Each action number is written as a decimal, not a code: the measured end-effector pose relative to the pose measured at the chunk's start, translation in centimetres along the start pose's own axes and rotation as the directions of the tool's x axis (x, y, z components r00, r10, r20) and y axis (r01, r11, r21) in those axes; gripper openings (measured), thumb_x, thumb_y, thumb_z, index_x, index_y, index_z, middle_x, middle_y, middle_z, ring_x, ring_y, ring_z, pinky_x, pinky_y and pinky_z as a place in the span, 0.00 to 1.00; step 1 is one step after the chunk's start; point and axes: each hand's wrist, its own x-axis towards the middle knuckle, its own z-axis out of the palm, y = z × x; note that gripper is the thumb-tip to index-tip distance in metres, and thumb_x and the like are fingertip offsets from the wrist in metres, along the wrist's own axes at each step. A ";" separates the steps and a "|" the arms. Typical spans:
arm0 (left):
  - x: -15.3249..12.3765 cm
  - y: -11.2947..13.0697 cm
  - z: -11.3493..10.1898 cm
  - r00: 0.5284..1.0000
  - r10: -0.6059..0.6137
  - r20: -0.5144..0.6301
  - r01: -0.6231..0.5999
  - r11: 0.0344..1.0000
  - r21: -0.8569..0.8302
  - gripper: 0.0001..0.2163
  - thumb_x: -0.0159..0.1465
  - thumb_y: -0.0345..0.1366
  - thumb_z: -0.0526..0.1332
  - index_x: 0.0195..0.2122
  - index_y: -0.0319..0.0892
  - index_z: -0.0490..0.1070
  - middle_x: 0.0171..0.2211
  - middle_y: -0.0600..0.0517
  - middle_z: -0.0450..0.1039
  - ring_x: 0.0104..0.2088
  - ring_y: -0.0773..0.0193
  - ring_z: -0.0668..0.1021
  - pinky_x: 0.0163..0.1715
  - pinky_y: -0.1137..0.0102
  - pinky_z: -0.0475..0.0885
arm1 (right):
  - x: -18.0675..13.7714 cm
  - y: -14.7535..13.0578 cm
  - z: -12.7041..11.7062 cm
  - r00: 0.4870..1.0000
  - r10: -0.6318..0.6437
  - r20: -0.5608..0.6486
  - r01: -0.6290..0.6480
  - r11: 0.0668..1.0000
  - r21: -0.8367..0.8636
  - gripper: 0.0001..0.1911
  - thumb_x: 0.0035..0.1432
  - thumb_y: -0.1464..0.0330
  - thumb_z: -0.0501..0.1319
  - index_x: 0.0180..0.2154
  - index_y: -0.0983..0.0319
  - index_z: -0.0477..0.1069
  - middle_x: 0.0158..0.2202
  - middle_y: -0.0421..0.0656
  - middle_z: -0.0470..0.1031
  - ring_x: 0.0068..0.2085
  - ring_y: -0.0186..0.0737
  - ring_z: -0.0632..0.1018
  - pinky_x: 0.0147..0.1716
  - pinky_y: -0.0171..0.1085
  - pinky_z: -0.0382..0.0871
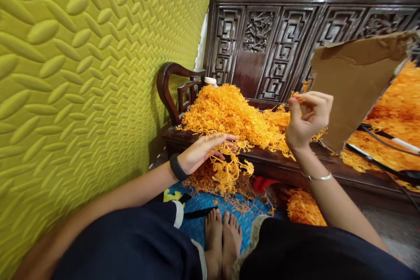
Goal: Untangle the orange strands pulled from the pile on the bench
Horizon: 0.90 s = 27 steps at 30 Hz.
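Beneath the fingers of my left hand [203, 152] hangs a loose cluster of orange plastic pieces [228, 173], thin and branched like small flower sprigs. The fingers are curled around the cluster's top. My right hand [308, 120] is raised to the right, thumb and fingers pinched together on a small orange plastic piece [294, 95], mostly hidden by the fingertips. Just behind both hands, a large heap of the same pieces [226, 113] covers the seat of a dark carved wooden bench [262, 157].
A torn cardboard sheet [348, 92] stands on the bench at right, with another orange heap [393, 100] and black straps beyond it. A yellow textured foam mat [98, 74] rises at left. More orange pieces [305, 208] lie below the bench, near a blue mat [193, 223].
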 end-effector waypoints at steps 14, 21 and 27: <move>0.1 -0.2 -0.1 0.998 0.011 -0.065 -0.005 0.996 0.091 0.11 0.60 0.36 0.59 0.41 0.38 0.74 0.32 0.49 0.79 0.40 0.63 0.77 0.49 0.67 0.62 | 0.5 4.8 4.0 0.538 0.486 0.689 -0.483 0.847 -0.220 0.16 0.51 0.60 0.61 0.35 0.68 0.71 0.37 0.51 0.75 0.40 0.43 0.76 0.43 0.44 0.68; 0.2 -0.2 -0.1 0.998 0.035 -0.043 -0.030 0.993 0.111 0.08 0.57 0.34 0.62 0.37 0.39 0.75 0.32 0.51 0.77 0.38 0.65 0.76 0.47 0.68 0.63 | 0.6 -5.1 2.4 0.157 0.023 0.987 -0.438 0.898 0.049 0.25 0.61 0.52 0.49 0.32 0.66 0.72 0.31 0.44 0.75 0.32 0.33 0.74 0.33 0.34 0.66; 0.1 -0.1 -0.1 0.999 0.035 -0.027 -0.031 0.988 0.148 0.08 0.52 0.32 0.66 0.34 0.38 0.74 0.32 0.52 0.75 0.35 0.67 0.75 0.41 0.71 0.65 | -0.9 -9.5 0.4 0.169 0.076 0.983 -0.200 0.979 -0.041 0.17 0.56 0.57 0.60 0.33 0.66 0.73 0.24 0.39 0.71 0.23 0.29 0.66 0.23 0.31 0.56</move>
